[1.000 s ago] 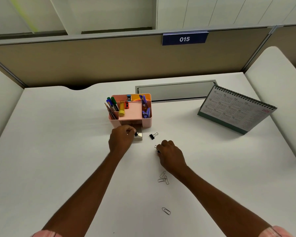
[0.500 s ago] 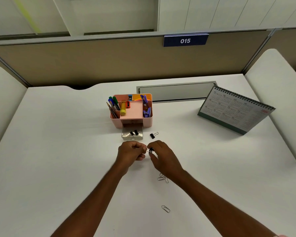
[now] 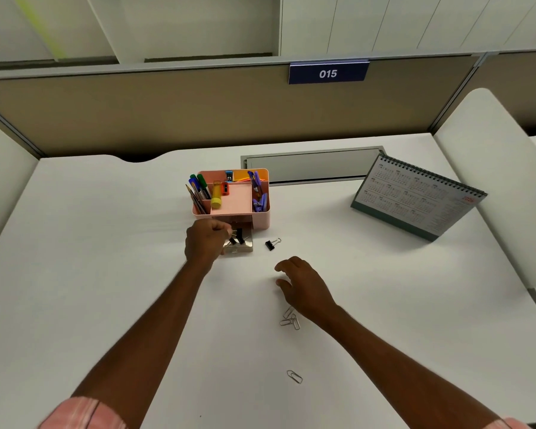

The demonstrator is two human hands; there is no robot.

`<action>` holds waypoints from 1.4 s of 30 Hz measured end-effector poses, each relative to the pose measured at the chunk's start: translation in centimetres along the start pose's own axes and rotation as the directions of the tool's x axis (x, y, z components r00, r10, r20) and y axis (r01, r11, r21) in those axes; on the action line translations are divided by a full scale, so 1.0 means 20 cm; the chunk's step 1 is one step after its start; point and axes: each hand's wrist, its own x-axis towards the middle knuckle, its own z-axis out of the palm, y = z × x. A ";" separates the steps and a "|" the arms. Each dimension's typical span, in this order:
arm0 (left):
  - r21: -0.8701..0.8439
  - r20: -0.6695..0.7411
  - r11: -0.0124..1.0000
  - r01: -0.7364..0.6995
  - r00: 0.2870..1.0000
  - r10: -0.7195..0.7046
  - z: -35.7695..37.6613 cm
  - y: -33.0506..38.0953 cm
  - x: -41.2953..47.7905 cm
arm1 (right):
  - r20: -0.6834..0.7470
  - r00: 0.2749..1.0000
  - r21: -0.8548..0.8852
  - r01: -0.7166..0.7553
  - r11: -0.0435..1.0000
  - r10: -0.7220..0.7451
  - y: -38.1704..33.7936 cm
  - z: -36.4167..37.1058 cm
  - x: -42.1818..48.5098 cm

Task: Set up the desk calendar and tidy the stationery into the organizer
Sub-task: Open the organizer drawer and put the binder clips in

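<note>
Now, left hand (image 3: 206,243): curled at open drawer (image 3: 239,247), blurred; holding a clip or not, cannot tell.
Right hand (image 3: 304,286): fingers loosely spread, holding nothing, above desk (image 3: 106,243).
Drawer: pulled out from organizer (image 3: 260,219), black clips (image 3: 240,236) inside.
Binder clip (image 3: 270,244): on desk, just right of drawer.
Paper clips (image 3: 291,320): on desk beside right wrist.
Calendar (image 3: 415,199): standing, far right.

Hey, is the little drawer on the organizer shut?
No, the drawer is pulled out from the front of the organizer, with black binder clips lying in it.
</note>
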 end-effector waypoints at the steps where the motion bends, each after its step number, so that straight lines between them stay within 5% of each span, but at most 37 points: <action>1: 0.048 0.020 0.999 -0.006 1.000 0.005 0.01 -0.01 0.03 | 0.005 1.000 -0.006 -0.005 1.000 0.005 0.00 0.00 0.00; 8: 0.276 0.211 0.961 -0.030 0.977 -0.030 0.09 -0.05 0.13 | 0.004 1.000 -0.033 -0.010 0.999 0.010 0.01 -0.03 0.08; 19: 0.417 0.135 0.904 -0.092 0.990 0.038 0.05 -0.07 0.12 | 0.079 0.995 -0.323 0.084 0.943 -0.061 -0.05 -0.02 0.35; 26: 0.227 0.039 0.973 -0.039 0.999 0.031 0.00 -0.05 -0.01 | 0.139 0.987 -0.443 0.134 0.887 -0.079 -0.07 -0.01 0.41; 32: 0.030 0.200 0.997 0.065 0.977 -0.069 0.08 -0.03 -0.18 | 0.081 0.995 -0.339 0.075 0.938 -0.051 -0.07 -0.01 0.36; 36: -0.116 0.325 0.985 0.127 0.942 -0.083 0.13 -0.03 -0.28 | 0.025 0.987 -0.226 0.158 0.961 -0.156 -0.12 -0.02 0.28; 42: -0.167 0.281 0.973 0.161 0.953 -0.109 0.13 -0.03 -0.31 | -0.026 0.969 -0.187 0.237 0.953 -0.246 -0.19 -0.06 0.23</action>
